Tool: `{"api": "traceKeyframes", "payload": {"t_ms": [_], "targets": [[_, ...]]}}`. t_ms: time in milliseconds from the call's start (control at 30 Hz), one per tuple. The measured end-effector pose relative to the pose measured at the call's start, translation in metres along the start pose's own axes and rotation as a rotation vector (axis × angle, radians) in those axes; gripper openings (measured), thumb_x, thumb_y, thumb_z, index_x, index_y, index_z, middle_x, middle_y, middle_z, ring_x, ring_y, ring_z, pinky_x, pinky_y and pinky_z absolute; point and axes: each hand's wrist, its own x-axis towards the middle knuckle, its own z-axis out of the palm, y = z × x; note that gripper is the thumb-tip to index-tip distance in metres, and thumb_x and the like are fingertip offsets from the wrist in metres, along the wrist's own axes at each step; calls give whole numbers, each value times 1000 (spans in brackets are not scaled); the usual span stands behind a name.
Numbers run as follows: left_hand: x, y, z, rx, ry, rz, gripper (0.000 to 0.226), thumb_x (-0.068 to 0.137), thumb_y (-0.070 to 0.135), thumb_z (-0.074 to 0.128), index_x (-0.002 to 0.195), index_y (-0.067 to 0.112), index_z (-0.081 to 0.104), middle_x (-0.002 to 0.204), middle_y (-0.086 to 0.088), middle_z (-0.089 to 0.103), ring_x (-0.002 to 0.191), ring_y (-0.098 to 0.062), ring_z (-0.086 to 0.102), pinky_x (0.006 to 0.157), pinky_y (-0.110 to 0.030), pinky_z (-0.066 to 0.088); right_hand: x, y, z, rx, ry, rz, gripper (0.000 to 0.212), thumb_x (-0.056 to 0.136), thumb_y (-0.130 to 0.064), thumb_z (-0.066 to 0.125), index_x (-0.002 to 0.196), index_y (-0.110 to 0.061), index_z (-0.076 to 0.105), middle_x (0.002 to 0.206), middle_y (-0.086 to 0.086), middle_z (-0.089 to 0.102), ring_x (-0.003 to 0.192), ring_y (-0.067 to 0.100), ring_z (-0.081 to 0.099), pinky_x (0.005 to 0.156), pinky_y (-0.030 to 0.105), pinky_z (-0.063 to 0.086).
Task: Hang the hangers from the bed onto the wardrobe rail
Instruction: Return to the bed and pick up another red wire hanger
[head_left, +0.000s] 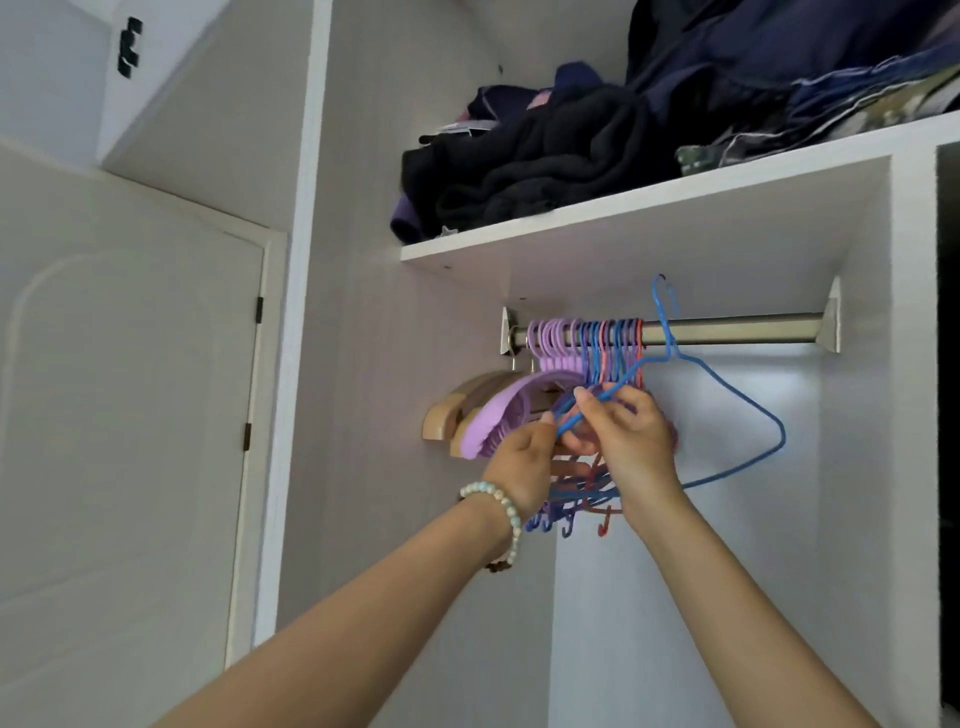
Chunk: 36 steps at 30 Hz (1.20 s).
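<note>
R hand (628, 441) pinches one end of a blue wire hanger (737, 395) w/ thumb & curled fingers. Its hook sticks up above the wardrobe rail (727, 332), its stem crossing in front, just beside the purple, blue & red hangers (587, 338) packed at the rail's left end. L hand (519, 457), fingers curled, grips the same wire end; can't tell if it holds more.

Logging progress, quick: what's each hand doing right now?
Left hand: fingers curled round a bundle of blue and red hangers.
Right hand: pinching the blue wire hanger, just below the rail.
</note>
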Motion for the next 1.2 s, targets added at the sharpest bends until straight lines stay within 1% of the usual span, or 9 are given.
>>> {"api": "traceKeyframes", "payload": {"t_ms": [167,333,433,533,700,800,900,1000,1200], "targets": [[37,-7,24,12,-78,-140,27,101,14,33,89,10,57,108,-12,64,79,-18,62,78,-29,53,41,16,-22,-137,12,-14,22,94,-22,54,111,-8,59,82,-1,68,68,9,67,61,22,56],[49,-6,33,55,-59,-168,28,97,1,39,121,4,53,125,-15,59,91,-23,63,77,-24,51,67,29,-24,-142,57,53,11,96,-22,51,99,-17,60,89,9,69,84,28,69,78,43,58],[53,-13,30,86,-48,-215,31,96,2,42,126,4,51,128,-15,58,111,-29,60,87,-32,50,73,36,-26,-154,55,87,11,95,-20,53,101,-16,61,92,7,67,79,18,65,68,30,56],[52,-22,22,157,-45,-243,32,94,5,48,126,6,52,125,-14,60,107,-26,62,80,-28,53,71,50,-28,-174,40,132,18,95,-19,54,108,-11,63,93,6,64,73,13,59,58,21,47],[44,-27,5,289,-66,-261,33,94,8,50,126,4,53,121,-12,60,105,-22,61,87,-29,51,58,66,-27,-243,43,100,34,89,-30,62,118,-14,58,92,-1,65,83,13,59,68,24,46],[35,-20,-9,267,-52,-233,28,95,10,48,122,6,55,122,-11,61,104,-26,63,84,-29,52,51,64,-27,-243,123,22,50,84,-36,67,127,-17,51,117,6,61,99,15,63,63,15,48],[21,-9,-31,236,-2,-177,23,96,11,46,115,11,58,118,-9,63,90,-20,63,77,-27,53,36,49,-18,-282,99,-56,52,91,-37,56,138,-20,42,142,6,39,124,21,49,83,25,49],[7,4,-59,173,117,-95,16,96,12,45,108,15,56,107,-6,62,75,-13,60,67,-21,51,13,29,4,-341,-32,-172,49,97,-34,46,143,-24,35,152,-2,25,137,13,29,97,22,32],[-40,35,-145,285,270,82,26,95,20,48,119,15,54,112,-3,61,95,-17,59,84,-28,49,-28,4,84,-242,-186,-255,46,96,-28,48,141,-23,39,149,-2,33,137,8,29,111,24,24]]}}
